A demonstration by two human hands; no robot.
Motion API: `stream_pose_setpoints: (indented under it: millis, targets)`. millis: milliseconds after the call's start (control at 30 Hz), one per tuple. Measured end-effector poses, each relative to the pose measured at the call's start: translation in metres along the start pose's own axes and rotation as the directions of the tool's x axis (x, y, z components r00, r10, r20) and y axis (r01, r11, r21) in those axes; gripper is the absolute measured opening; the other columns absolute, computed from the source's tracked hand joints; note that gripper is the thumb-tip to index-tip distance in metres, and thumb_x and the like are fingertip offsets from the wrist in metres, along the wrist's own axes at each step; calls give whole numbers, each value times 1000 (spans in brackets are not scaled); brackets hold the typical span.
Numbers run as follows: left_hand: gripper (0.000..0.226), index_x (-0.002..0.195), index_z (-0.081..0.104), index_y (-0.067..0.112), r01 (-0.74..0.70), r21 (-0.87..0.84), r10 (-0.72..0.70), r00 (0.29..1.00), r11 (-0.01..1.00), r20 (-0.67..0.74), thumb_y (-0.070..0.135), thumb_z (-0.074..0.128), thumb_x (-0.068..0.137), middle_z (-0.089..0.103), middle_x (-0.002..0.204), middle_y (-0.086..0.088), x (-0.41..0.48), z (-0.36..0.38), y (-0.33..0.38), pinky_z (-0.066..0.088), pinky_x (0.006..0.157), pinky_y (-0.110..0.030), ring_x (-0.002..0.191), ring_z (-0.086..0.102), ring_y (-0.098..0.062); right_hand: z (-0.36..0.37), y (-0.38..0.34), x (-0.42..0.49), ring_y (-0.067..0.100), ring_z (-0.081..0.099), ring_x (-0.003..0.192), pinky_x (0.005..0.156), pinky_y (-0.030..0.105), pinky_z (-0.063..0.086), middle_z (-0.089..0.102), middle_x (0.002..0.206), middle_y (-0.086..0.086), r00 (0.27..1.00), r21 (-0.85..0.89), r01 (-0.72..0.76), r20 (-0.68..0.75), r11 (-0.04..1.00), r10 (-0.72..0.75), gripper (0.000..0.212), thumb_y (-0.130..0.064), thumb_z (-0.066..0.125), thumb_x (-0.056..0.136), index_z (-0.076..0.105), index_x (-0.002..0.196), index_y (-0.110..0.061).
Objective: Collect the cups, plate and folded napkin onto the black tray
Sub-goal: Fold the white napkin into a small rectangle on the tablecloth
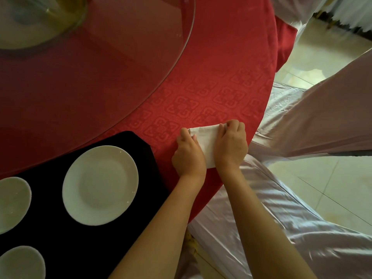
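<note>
Both hands are on a white folded napkin (207, 143) that lies on the red cloth of the surface (211, 57), near its right edge. The left hand (188, 155) sits on the napkin's left side with its fingers curled over the left edge, the thumb up near the far left corner. The right hand (231, 146) lies on the napkin's right side, fingers bent and gripping the far right corner. Whether the fingers pinch the cloth or only press it flat I cannot tell. The napkin shows as a strip between the two hands, running from far to near, with its near end close to the rim of the surface.

Just to the left of the hands is the black tray (128, 141), apart from the napkin, with a band of red cloth between them. On the tray lies a white plate (100, 185), round and flat, toward its far right part. Left of the plate, at the picture's edge, are two more white round dishes, one (12, 203) farther and one (21, 262) nearer, both cut off by the frame; whether they are cups or dishes I cannot tell.

A round glass turntable (120, 47) covers the far left part of the surface. To the right, chairs with pale shiny covers (271, 208) stand over a light tiled floor (332, 188)
</note>
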State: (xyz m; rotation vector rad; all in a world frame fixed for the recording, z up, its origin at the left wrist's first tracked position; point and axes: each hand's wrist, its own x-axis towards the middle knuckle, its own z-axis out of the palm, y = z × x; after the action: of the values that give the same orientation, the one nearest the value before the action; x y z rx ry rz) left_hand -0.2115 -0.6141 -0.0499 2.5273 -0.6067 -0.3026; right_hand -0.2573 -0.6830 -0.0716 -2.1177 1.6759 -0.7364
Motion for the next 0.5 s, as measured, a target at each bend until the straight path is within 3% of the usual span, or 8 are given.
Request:
stream_pose_setpoints:
  millis: [100,167,233,300,333,400,500]
  targets:
    - [29,123,43,11,-56,22,57,998,998,-33,21,44,95,50,117,-15,1,2,-1,46,54,-38,91,63,-31,1,-1,3,35,51,91,74,43,36,56,101,17,1000,-74,28,-7,997,-29,17,-14,48,88,54,101,-5]
    - [31,124,46,13,-106,37,108,992,994,-60,13,47,93,49,113,-16,3,2,-1,46,56,-35,92,59,-29,1,0,2,33,48,98,79,40,31,55,108,14,995,-104,95,39,990,-91,23,-11,46,88,54,109,-10]
    - [33,119,54,12,-173,53,179,976,983,-122,2,50,88,55,109,-16,3,1,-1,51,67,-38,91,58,-29,-2,3,3,33,48,104,84,40,31,56,115,12,985,-26,159,77,987,-157,29,-8,45,87,56,115,-12]
    - [34,116,58,12,-263,94,276,942,960,-190,1,50,85,60,117,-14,1,1,0,51,85,-43,103,59,-29,-9,9,5,32,48,113,94,44,36,56,123,11,972,106,213,82,971,-222,33,-7,45,88,56,119,-10]
    - [35,119,56,13,-336,134,356,918,932,-175,4,48,86,58,126,-12,-1,2,0,47,95,-45,114,56,-28,-13,12,6,30,47,119,101,45,35,55,128,10,955,137,269,87,953,-282,35,-8,45,89,55,123,-10]
    - [43,135,43,15,-458,228,473,881,859,-12,15,38,92,43,145,-7,-5,5,-6,28,113,-50,136,38,-24,-17,20,4,25,35,136,115,45,21,47,142,6,867,111,448,188,887,-461,41,-14,43,94,46,134,-12]
    - [53,147,8,20,-401,280,360,914,872,188,30,26,98,7,158,2,0,12,-26,-1,117,-51,146,4,-20,-16,33,-3,14,4,145,119,40,-3,17,155,-3,703,7,609,459,793,-543,55,-40,30,97,21,146,-17]
